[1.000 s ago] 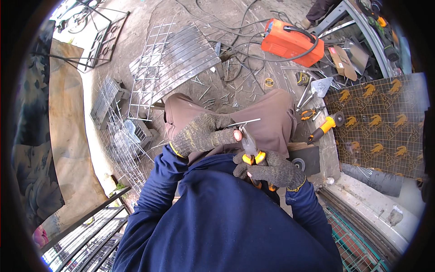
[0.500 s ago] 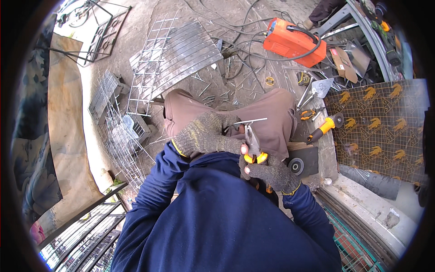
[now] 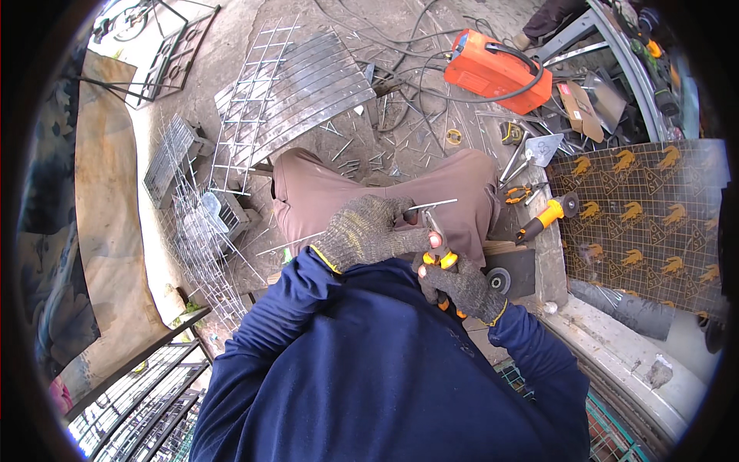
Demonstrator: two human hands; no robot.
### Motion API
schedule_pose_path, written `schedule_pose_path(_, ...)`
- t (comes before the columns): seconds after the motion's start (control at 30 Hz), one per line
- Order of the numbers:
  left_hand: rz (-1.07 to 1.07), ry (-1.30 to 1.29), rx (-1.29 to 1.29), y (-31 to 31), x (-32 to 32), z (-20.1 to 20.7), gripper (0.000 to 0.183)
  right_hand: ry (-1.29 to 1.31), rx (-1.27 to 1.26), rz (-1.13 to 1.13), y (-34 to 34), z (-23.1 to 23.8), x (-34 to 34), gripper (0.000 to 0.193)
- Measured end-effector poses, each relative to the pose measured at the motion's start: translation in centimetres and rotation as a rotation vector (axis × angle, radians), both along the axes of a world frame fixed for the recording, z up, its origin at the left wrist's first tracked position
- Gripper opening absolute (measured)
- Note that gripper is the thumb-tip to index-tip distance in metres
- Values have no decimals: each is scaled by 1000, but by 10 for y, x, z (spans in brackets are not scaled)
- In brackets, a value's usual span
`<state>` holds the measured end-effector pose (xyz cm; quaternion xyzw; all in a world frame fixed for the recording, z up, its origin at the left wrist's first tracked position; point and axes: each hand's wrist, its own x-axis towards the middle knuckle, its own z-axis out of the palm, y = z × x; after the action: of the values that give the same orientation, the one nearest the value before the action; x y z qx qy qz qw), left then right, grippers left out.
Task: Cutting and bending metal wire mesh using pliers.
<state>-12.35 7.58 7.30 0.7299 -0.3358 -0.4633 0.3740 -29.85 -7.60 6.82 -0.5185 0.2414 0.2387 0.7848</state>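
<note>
Near the frame's centre, the fingers of the left hand (image 3: 366, 231) grasp a thin metal rod (image 3: 437, 203) and those of the right hand (image 3: 468, 291) clasp yellow-handled pliers (image 3: 449, 262), best worked with fingertips clear of the jaws.

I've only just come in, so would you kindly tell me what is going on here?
A seated person in gloves holds a thin metal rod in the left hand and pliers in the right hand. The pliers' head is at the rod, but whether it grips is unclear. A slatted metal panel and an orange machine are ahead.
</note>
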Motion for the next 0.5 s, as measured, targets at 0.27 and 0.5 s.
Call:
schedule_pose_path(0.27, 37, -240, 26, -2, -9, -4, 32, 134, -280, 71, -10, -11, 1, 17)
schedule_pose_path(0.5, 67, 133, -115, 10, 6, -14, 32, 25, 296, 31, -6, -6, 4, 21)
